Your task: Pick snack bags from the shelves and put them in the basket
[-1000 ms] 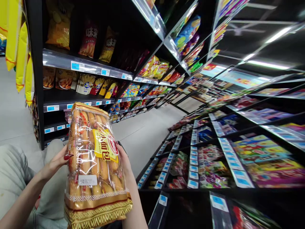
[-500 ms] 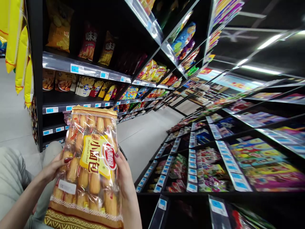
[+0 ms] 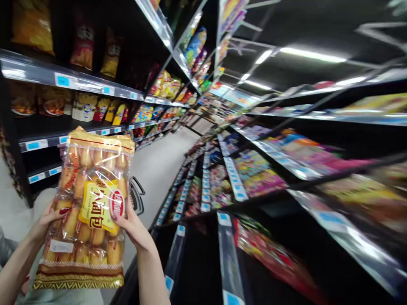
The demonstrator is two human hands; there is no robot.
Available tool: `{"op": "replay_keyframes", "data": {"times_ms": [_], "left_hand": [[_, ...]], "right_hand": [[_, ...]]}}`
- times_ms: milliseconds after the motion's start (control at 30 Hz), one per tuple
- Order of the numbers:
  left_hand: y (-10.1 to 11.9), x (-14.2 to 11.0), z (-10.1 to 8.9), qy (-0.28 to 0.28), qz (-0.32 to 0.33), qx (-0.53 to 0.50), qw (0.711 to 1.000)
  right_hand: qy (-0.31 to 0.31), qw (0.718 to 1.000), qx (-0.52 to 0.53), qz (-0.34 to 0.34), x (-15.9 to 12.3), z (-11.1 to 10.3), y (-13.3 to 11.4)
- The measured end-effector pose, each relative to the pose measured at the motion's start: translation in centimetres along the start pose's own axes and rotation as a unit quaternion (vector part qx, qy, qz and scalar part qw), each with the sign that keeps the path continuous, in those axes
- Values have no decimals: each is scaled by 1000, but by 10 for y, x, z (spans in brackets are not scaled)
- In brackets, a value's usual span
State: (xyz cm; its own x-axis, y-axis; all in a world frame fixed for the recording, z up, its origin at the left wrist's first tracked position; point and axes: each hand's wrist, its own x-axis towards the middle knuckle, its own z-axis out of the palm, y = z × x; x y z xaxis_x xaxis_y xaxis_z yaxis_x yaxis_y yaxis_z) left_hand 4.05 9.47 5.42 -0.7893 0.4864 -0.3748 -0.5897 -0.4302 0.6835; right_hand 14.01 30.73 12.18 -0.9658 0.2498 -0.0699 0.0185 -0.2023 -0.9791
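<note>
I hold a large clear bag of small bread rolls (image 3: pixel 85 203) upright in front of me, at the lower left of the view. It has a yellow and red label and a gold patterned bottom band. My left hand (image 3: pixel 47 220) grips its left edge, fingers curled round it. My right hand (image 3: pixel 133 226) clasps the right edge, thumb on the front near the label. Both hands have dark red nails.
A shop aisle runs away from me, its pale floor (image 3: pixel 159 165) between black shelves. Snack bags (image 3: pixel 85 42) fill the left shelves. The right shelves (image 3: pixel 241 178) hold colourful packets and blue price tags. A dark basket handle (image 3: pixel 137 197) shows behind the bag.
The view has swung to the right and is blurred by motion. The bag has shifted left in the picture and turned more upright. Both hands keep their hold.
</note>
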Motion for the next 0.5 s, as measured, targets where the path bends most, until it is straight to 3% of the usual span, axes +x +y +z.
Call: {"op": "replay_keyframes", "data": {"times_ms": [133, 233, 300, 367, 500], "left_hand": [[-33, 20, -3, -75, -12, 106, 991], [-67, 40, -9, -154, -14, 195, 969], [-86, 56, -18, -196, -9, 232, 953], [-98, 73, -29, -219, -36, 274, 936], [-94, 94, -37, -177, -110, 243, 947]], "right_hand": [[67, 995, -57, -52, 7, -23, -10], [123, 967, -207, -82, -7, -44, -27], [174, 919, -343, -86, -26, -53, -40], [240, 849, -463, -87, -48, -58, -55], [377, 709, -593, -47, -87, -68, -77]]}}
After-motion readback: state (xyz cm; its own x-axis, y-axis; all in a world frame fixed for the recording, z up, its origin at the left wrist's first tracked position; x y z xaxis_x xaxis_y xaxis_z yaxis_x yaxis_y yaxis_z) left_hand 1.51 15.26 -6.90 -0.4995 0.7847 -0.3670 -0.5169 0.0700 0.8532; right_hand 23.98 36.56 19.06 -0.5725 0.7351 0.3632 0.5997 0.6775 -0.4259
